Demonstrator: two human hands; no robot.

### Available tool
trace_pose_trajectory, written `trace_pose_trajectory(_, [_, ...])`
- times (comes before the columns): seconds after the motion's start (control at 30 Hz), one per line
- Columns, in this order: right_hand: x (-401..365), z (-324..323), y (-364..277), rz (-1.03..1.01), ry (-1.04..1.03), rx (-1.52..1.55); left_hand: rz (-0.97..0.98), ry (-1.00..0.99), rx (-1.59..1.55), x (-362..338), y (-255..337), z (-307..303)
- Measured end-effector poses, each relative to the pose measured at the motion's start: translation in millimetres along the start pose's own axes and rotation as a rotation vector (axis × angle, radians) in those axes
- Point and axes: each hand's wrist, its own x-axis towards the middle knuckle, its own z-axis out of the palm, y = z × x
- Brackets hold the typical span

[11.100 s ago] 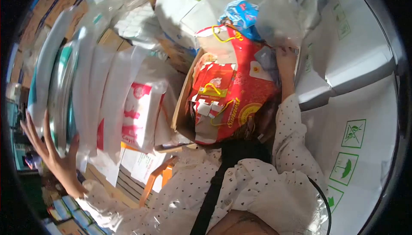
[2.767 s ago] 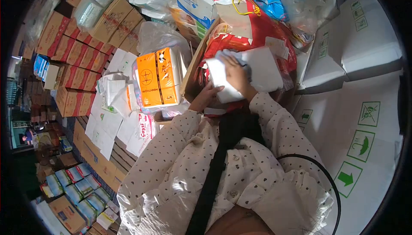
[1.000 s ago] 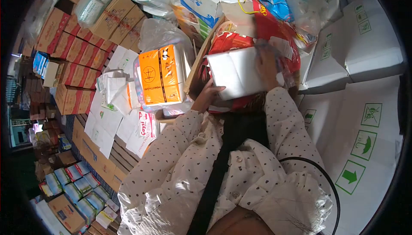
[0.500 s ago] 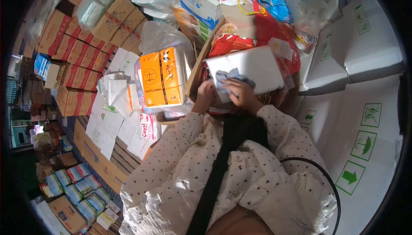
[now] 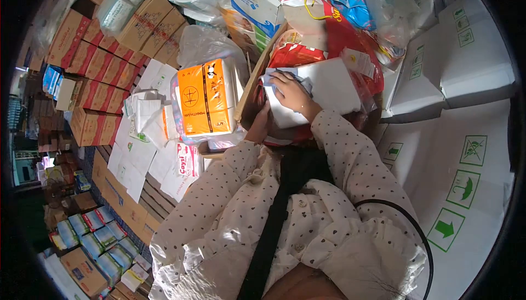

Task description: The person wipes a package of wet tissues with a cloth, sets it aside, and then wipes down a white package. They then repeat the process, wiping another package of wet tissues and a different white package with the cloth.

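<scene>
A white rectangular pack point(image 5: 334, 83) lies tilted on top of red packages in an open cardboard box point(image 5: 249, 93). My right hand point(image 5: 294, 96) presses a blue-grey cloth point(image 5: 303, 73) onto the pack's upper left part, with the fingers over the cloth. At the pack's lower left edge, my left hand point(image 5: 261, 126) grips its side; some of those fingers are hidden between the pack and the box wall.
Left of the box stands an orange pack point(image 5: 206, 98), with a pink-and-white Caysi pack point(image 5: 189, 160) below it. A red bag point(image 5: 356, 42) fills the box's far side. Large white cartons point(image 5: 438, 179) line the right. Brown-and-red cartons point(image 5: 101, 67) are stacked at the left.
My right hand has slid the cloth up and left across the white pack, toward its far left corner. My left hand has stayed near the pack's left edge, shifting slightly.
</scene>
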Motion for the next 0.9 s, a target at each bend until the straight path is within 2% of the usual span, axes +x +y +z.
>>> trace_pose_trajectory(0.07, [-10,-7,-11,-0.011,-0.024,0.014,0.006,0.043,-0.013,5,-3,-5])
trace_pose_trajectory(0.23, [-66,-27,-34,-0.085,-0.132,0.117,0.025,-0.015,-0.022,3,-8,-6])
trace_pose_trajectory(0.33, [-93,-43,-35,-0.188,-0.237,0.021,0.043,-0.059,-0.041,2,-9,-8])
trace_pose_trajectory(0.37, [-96,-51,-35,-0.197,-0.335,-0.032,0.045,-0.055,-0.039,3,-9,-7])
trace_pose_trajectory(0.4, [-100,-57,-31,-0.205,-0.433,-0.086,0.061,-0.018,0.013,4,-10,-6])
trace_pose_trajectory(0.43, [-104,-62,-20,-0.207,-0.432,-0.082,0.077,0.019,0.065,5,-11,-4])
trace_pose_trajectory(0.5, [-104,-70,5,0.029,-0.364,-0.109,0.035,0.044,0.048,7,-11,-5])
trace_pose_trajectory(0.53, [-102,-75,15,0.028,-0.364,-0.108,-0.005,0.065,0.030,7,-9,-3])
trace_pose_trajectory(0.6, [-90,-87,27,0.212,-0.062,-0.363,-0.004,0.059,0.021,6,-7,-1])
trace_pose_trajectory(0.63, [-83,-86,34,0.212,-0.062,-0.362,0.006,0.051,0.023,5,-6,-1])
trace_pose_trajectory(0.7, [-66,-84,46,0.353,0.206,-0.667,0.019,0.036,0.030,2,-5,2])
trace_pose_trajectory(0.73, [-58,-82,47,0.354,0.206,-0.668,0.030,0.026,0.032,1,-4,4])
trace_pose_trajectory(0.8, [-28,-74,31,0.297,0.472,-0.661,0.051,0.013,0.052,-2,-2,6])
trace_pose_trajectory(0.83, [-22,-56,41,0.298,0.474,-0.662,0.059,0.004,0.057,-3,-2,9])
trace_pose_trajectory(0.9, [-18,-10,65,0.215,0.319,-0.415,0.086,-0.007,0.079,-5,-2,10])
